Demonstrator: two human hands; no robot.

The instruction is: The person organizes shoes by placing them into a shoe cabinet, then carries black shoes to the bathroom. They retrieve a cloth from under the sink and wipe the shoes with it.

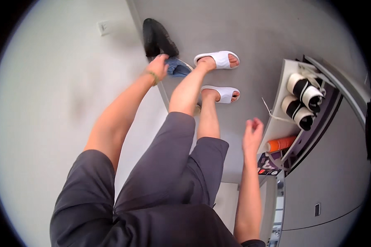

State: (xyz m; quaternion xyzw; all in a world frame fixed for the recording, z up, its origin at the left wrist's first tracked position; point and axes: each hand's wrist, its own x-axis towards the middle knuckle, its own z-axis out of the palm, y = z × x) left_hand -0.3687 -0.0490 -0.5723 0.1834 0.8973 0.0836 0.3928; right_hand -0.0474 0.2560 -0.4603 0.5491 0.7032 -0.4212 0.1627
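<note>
My left hand (157,67), with a thin band at the wrist, reaches down beside the wall, its finger and thumb apart. It overlaps the lower edge of a pair of black shoes (158,39) and is next to a blue shoe (178,67); whether it touches either I cannot tell. My right hand (252,136) hangs in the air, fingers loosely bent with nothing in them. Nearest to it is an open tilt-out shoe cabinet (277,96). Inside lie two black-and-white shoes (305,88) (297,111), one with a white lace (276,117) trailing over the edge.
White slides (220,60) (222,94) are on my feet, on the grey floor (251,37). An orange cylinder (281,143) and a dark printed box (269,162) sit in the cabinet's near part. The wall (62,82) with a white socket (104,28) rises at the left.
</note>
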